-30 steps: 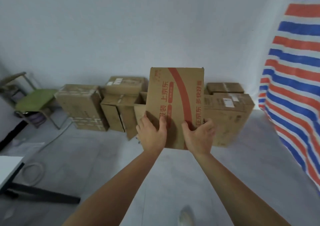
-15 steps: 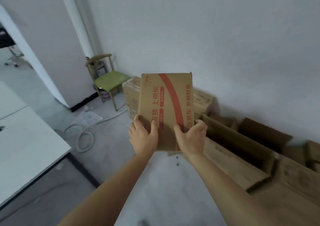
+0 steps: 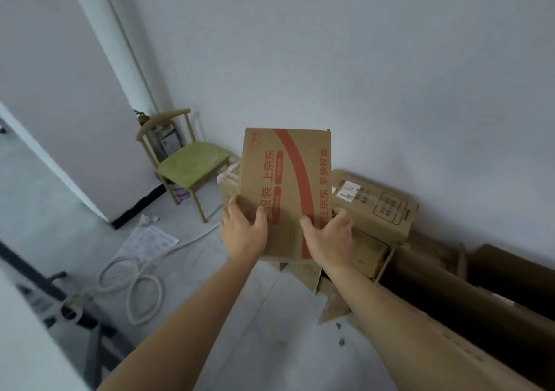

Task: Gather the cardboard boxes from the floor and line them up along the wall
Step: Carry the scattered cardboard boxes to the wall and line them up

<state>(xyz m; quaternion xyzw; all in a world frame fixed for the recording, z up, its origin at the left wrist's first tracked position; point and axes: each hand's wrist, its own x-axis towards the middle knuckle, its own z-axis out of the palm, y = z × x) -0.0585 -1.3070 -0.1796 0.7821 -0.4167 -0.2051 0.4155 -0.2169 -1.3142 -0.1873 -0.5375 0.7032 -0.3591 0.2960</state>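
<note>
I hold a brown cardboard box with a red stripe and red print (image 3: 285, 180) upright in front of me, off the floor. My left hand (image 3: 244, 233) grips its lower left edge, thumb on the front face. My right hand (image 3: 329, 240) grips its lower right edge the same way. Behind it, a row of cardboard boxes runs along the white wall: a sealed box with a label (image 3: 372, 207), a box partly hidden at the left (image 3: 228, 177), and large open boxes (image 3: 450, 288) at the right.
A green-seated chair (image 3: 192, 165) stands in the corner left of the boxes. A coiled white hose (image 3: 141, 285) and a paper sheet (image 3: 147, 240) lie on the grey floor. A white table edge (image 3: 27, 339) with dark legs sits at lower left.
My view has swung left along the wall, from the striped tarp side to the chair corner. The box stays held in both hands, now nearer the row of boxes.
</note>
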